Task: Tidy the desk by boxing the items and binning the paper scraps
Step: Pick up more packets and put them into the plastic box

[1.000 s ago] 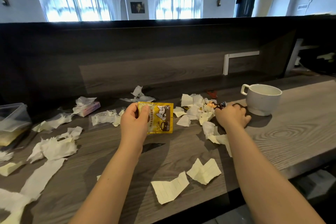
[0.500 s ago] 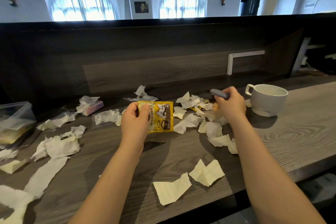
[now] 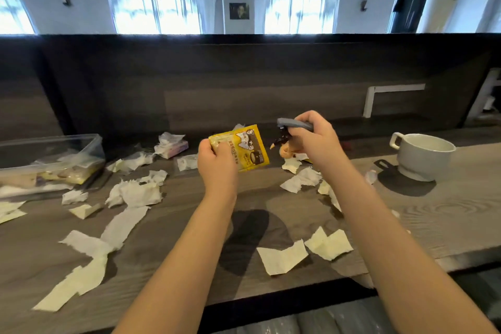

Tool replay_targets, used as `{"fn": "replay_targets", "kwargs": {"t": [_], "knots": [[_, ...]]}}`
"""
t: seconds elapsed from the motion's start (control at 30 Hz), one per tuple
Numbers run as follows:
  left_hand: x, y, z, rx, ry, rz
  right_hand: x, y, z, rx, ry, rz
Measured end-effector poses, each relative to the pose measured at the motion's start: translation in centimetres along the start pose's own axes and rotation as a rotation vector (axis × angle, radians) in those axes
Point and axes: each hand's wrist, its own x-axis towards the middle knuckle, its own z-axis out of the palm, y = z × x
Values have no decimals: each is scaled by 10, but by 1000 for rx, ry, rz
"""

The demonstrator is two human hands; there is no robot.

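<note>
paper scraps [image 3: 282, 257], head view: torn white and cream pieces are found strewn over most of the desk [image 3: 447, 211], from the front edge back to the dark partition. none is seen gathered, and no bin is in view.

a yellow sachet [image 3: 245, 148] is pinched by its lower left corner in the left hand [image 3: 217, 163], thumb on top, and is held clear of the desk, tilted. it is judged to be held this way so that it can be carried straight to the clear plastic box [image 3: 54, 148], which stands well apart at the far left of the desk and is already partly filled.

the right hand [image 3: 315, 141] is curled round a grey fob [image 3: 294, 124], also raised above the desk. a small charm [image 3: 286, 150] hangs below it, just beside the sachet but not touching it. the grip on the rigid fob rather than the charm is judged to let the loose part dangle free.

a pink tissue packet [image 3: 173, 147] lies under scraps near the partition, and a white cup [image 3: 425, 156] stands at the right. neither is boxed.

boxing is judged to be under way, with binning not yet begun. both held items are light, and the leftward carry is judged to need little care beyond keeping the charm from swinging into the scraps.
</note>
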Motion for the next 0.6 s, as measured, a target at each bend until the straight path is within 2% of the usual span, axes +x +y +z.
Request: {"fn": "replay_targets", "kwargs": {"t": [0.1, 0.2, 0.37, 0.6], "knots": [[7, 18, -20, -35, 99, 34, -14, -16, 29, -1, -11, 15], [11, 35, -57, -36, 166, 112, -28, -30, 63, -11, -97, 79], [32, 43, -141, 8, 271, 146, -46, -59, 137, -81, -318, 85], [85, 63, -254, 141, 420, 205, -55, -103, 237, -64, -439, 57]]}}
